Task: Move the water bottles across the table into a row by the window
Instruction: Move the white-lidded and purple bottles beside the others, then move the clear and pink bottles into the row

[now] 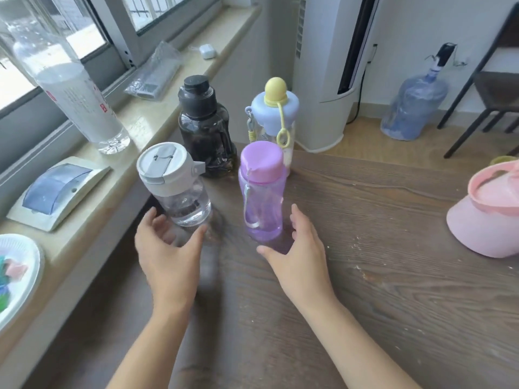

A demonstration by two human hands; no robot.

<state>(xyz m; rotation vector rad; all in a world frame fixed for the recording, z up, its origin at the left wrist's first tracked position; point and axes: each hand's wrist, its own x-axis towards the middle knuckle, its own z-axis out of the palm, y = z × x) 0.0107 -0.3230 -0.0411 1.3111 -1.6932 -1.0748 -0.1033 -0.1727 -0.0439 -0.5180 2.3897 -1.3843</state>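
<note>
A clear bottle with a white lid (177, 189) stands on the wooden table (365, 276) near the window sill. My left hand (168, 254) is open just in front of its base, fingers spread, not gripping. A purple bottle (262, 192) stands to its right; my right hand (297, 248) is open beside its base, thumb and fingers apart. Behind them stand a dark smoky bottle with a black cap (205, 127) and a pale blue-lidded bottle with a yellow knob (273, 116). A large clear plastic bottle (70, 85) stands on the sill.
On the sill (157, 108) lie a white device with a blue screen (56, 189), a plastic-wrapped packet (154, 74), a small white case (207, 51) and a paper plate (16, 273). A pink visor cap (488, 209) rests at the table's right. A floor fan unit, water jug and chair stand beyond.
</note>
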